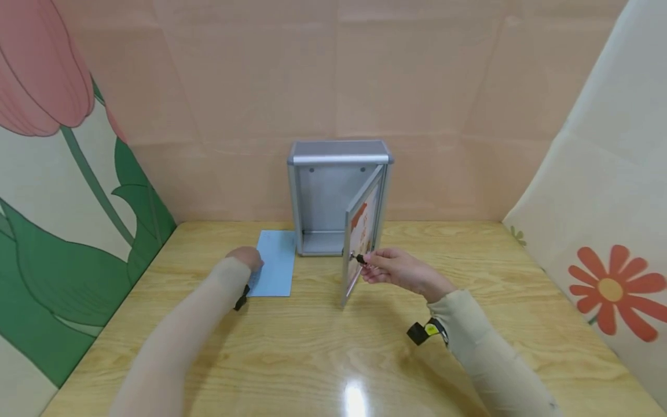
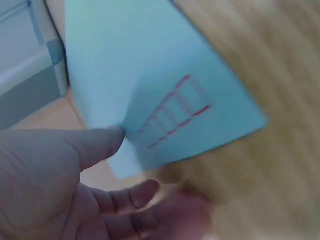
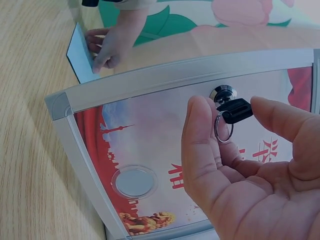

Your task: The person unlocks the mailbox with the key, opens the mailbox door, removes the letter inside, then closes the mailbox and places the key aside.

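Note:
My right hand (image 1: 398,271) pinches a black-headed key (image 3: 236,110) between thumb and forefinger. A metal ring (image 3: 223,127) hangs from that key, which sits in the round lock (image 3: 223,93) of the box door (image 1: 359,231). Behind it, the silver metal box (image 1: 341,153) stands upright, its printed door swung out toward me. Left of the box is a light blue envelope (image 1: 276,263), with a row of red squares (image 2: 175,110) along one end. My left hand (image 1: 246,258) is at its left side, thumb tip right at the paper and fingers loosely bent past its edge.
Everything stands on a wood-grain table (image 1: 292,359). A plain pinkish backdrop (image 1: 234,116) rises behind the box, with flower-printed sheets (image 1: 583,191) at both sides. The swung-out door reaches forward between my two hands.

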Motion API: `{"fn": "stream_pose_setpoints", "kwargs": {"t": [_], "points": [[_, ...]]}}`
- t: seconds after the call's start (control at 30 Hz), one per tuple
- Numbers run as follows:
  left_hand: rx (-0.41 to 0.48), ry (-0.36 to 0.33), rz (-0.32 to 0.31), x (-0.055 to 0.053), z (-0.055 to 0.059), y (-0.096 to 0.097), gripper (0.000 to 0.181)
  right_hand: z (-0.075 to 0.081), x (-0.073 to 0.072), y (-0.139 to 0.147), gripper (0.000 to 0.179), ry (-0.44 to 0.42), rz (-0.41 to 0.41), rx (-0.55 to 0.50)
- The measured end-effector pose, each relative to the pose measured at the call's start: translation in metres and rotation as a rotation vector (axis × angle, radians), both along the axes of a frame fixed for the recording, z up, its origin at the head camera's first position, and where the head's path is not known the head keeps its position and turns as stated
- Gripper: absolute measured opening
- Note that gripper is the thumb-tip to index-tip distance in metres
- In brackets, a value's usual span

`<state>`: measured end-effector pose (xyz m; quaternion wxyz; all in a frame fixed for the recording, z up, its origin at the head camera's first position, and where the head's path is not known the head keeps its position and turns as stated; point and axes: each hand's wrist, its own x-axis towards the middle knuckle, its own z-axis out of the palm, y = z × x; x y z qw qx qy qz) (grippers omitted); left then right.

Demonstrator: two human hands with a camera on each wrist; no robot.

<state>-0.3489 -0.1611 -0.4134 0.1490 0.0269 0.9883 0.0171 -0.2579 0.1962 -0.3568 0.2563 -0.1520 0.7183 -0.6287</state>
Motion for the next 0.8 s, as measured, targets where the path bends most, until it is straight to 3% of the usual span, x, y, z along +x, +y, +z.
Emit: {"fn": "stream_pose_setpoints", "kwargs": {"t": [0.07, 0.13, 0.23, 0.33, 0.4, 0.53, 0.8], "points": [[-0.015, 0.075, -0.003, -0.003, 0.0, 0.005, 0.041, 0.0, 0.0, 0.0, 0.037, 0.001, 0.004, 0.005], [0.084, 0.194, -0.005, -0.007, 0.002, 0.013, 0.038, 0.001, 0.0, 0.0, 0.037, 0.003, 0.002, 0.012], [0.459, 0.293, -0.019, -0.014, 0.002, 0.024, 0.034, 0.002, 0.001, 0.001, 0.039, 0.006, 0.001, 0.016], [0.855, 0.226, -0.02, -0.019, -0.002, 0.034, 0.035, 0.003, 0.002, 0.0, 0.038, 0.007, 0.0, 0.014], [0.984, 0.184, -0.005, -0.02, -0.007, 0.039, 0.036, 0.002, 0.002, 0.0, 0.037, 0.005, 0.003, 0.009], [1.06, 0.209, 0.01, -0.02, -0.013, 0.048, 0.033, 0.002, 0.002, -0.001, 0.034, 0.0, 0.0, 0.001], [1.018, 0.271, 0.022, -0.024, -0.019, 0.054, 0.025, 0.003, 0.002, -0.001, 0.035, 0.021, 0.015, 0.011]]}}
